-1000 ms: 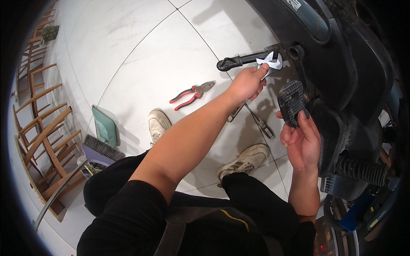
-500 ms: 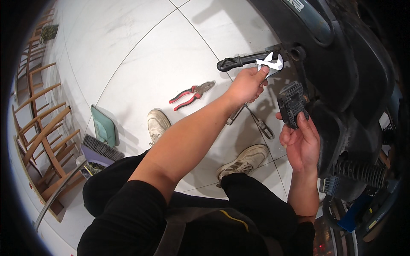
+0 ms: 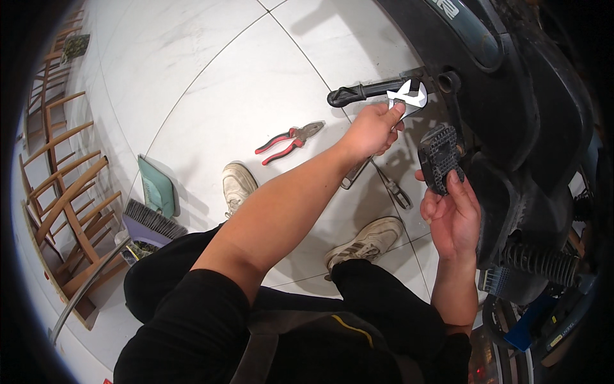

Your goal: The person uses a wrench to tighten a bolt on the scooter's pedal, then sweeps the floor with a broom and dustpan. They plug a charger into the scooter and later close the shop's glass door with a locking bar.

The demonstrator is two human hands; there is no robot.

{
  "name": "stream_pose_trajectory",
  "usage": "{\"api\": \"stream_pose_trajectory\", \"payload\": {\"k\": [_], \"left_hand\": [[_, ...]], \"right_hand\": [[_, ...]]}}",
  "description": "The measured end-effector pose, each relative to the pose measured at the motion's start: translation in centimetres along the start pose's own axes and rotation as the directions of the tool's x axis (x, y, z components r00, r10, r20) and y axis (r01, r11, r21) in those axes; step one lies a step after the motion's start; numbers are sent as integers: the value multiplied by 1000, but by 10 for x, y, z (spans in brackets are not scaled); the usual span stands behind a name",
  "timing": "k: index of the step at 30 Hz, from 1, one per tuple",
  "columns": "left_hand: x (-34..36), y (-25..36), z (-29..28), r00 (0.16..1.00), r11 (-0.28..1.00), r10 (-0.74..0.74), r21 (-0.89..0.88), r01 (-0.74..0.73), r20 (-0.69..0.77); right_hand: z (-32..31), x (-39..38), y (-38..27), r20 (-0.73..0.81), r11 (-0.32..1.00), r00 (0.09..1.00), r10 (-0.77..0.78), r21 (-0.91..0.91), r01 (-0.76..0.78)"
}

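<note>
My left hand [image 3: 374,131] grips a silver adjustable wrench [image 3: 409,95], its head over the end of a black bar with a ridged handle [image 3: 348,96] beside the black vehicle body [image 3: 511,102]; contact is unclear. My right hand [image 3: 457,214] holds a black textured pedal [image 3: 437,160] upright, just below and right of the wrench. Red-handled pliers [image 3: 288,142] lie on the tiles left of my left hand. A small tool [image 3: 396,192], hard to make out, lies under the hands, along with a metal piece partly hidden by my left arm.
Wooden chair frames [image 3: 73,237] line the left side, near a green dustpan [image 3: 155,187] and a broom [image 3: 153,227]. My two shoes stand on the white tiled floor. A coiled spring [image 3: 537,259] and blue parts [image 3: 524,329] are at lower right.
Both hands, with wrench and pedal, have shifted very slightly in the picture. Their grips look the same, and the objects on the floor remain in place.
</note>
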State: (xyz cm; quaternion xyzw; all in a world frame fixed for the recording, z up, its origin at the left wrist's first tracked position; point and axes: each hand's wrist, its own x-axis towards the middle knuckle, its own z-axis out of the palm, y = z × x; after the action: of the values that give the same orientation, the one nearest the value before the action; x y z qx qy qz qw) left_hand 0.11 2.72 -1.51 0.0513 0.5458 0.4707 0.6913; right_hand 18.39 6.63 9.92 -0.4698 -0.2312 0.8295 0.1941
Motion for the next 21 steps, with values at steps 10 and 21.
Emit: {"api": "stream_pose_trajectory", "payload": {"k": [10, 21], "left_hand": [[-4, -1, 1, 999, 993, -4, -119, 8, 33], [1, -5, 7, 1000, 995, 4, -100, -2, 23]], "right_hand": [[-1, -1, -1, 7, 1000, 1000, -2, -6, 2], [0, -2, -2, -5, 1000, 1000, -8, -7, 8]]}}
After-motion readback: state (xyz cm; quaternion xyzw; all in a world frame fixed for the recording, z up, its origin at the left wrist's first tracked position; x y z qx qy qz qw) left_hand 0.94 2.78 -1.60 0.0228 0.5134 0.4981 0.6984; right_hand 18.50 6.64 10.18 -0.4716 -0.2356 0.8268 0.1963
